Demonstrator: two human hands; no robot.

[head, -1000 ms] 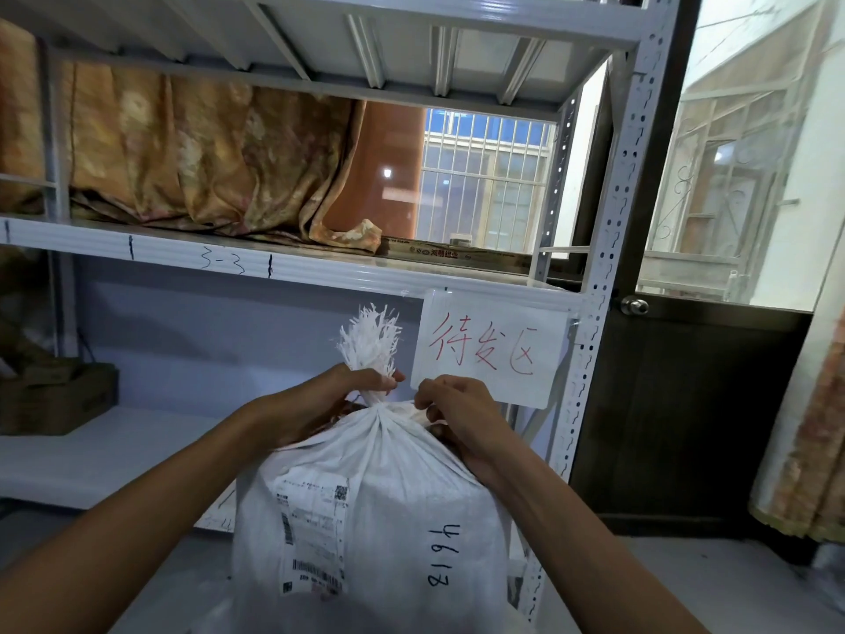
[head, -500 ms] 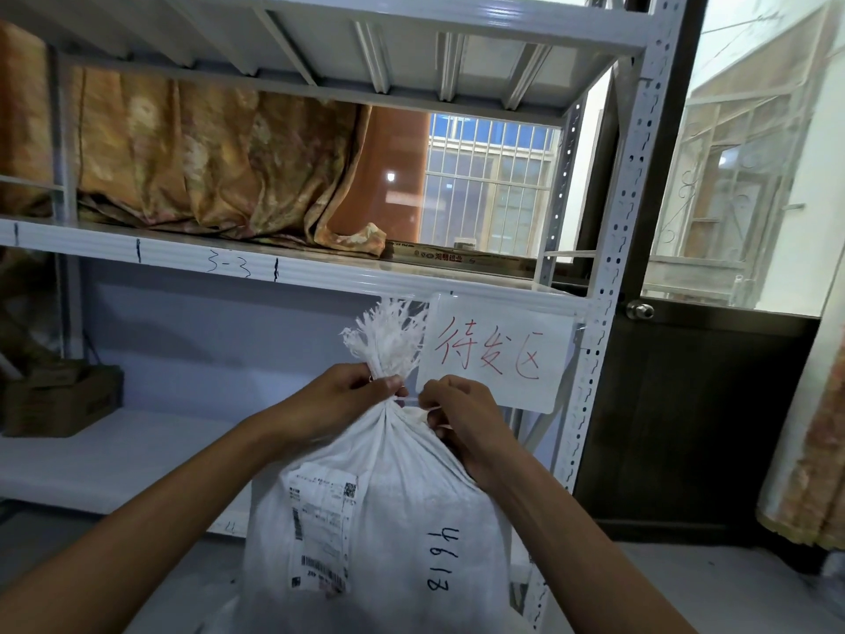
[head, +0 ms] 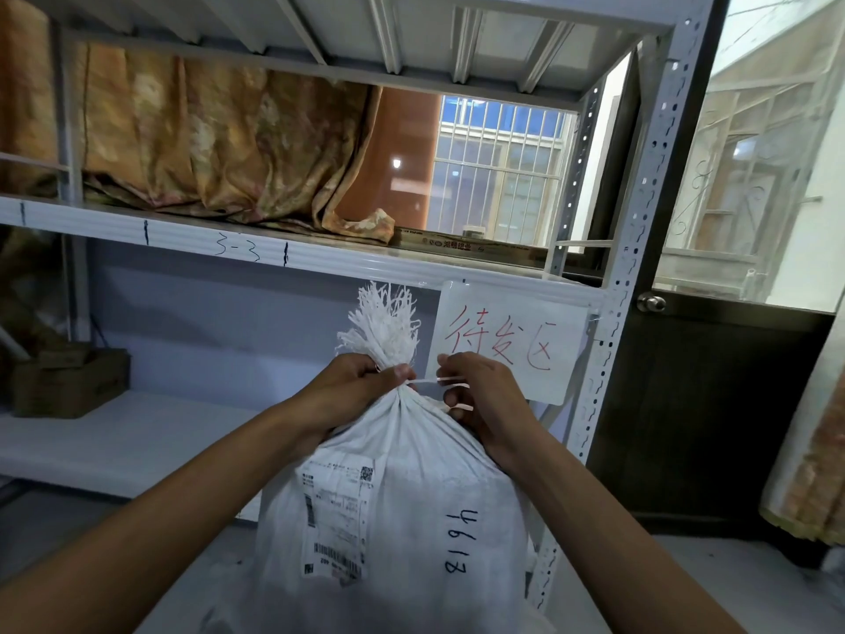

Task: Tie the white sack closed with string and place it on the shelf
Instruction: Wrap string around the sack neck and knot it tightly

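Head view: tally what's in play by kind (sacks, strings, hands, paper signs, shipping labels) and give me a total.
White sack: 1
String: 1
Hands: 2, left hand and right hand
Paper sign: 1
Shipping label: 1
Total: 6

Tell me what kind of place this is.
Likely a parcel storeroom: metal shelving marked 3-3, a handwritten paper sign on it, a white sack bearing a shipping label.
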